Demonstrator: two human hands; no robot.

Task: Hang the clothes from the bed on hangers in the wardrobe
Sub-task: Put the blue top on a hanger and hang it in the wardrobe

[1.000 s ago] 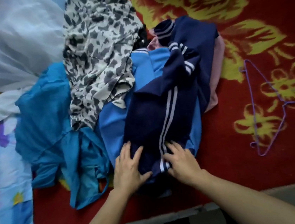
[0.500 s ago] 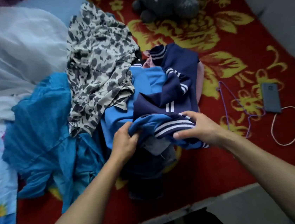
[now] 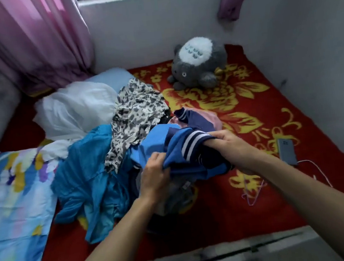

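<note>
Since the earlier frame the blue and navy jacket (image 3: 190,149) has risen off the pile and is bunched between both hands over the near middle of the bed (image 3: 230,220). The left hand (image 3: 155,172) has its fingers curled round the light blue cloth, and the right hand (image 3: 230,143) grips the white-striped hem. A leopard-print garment (image 3: 137,117) and a teal garment (image 3: 85,172) lie to its left. A purple hanger (image 3: 255,193) lies on the bed to the right, near a phone (image 3: 287,153).
</note>
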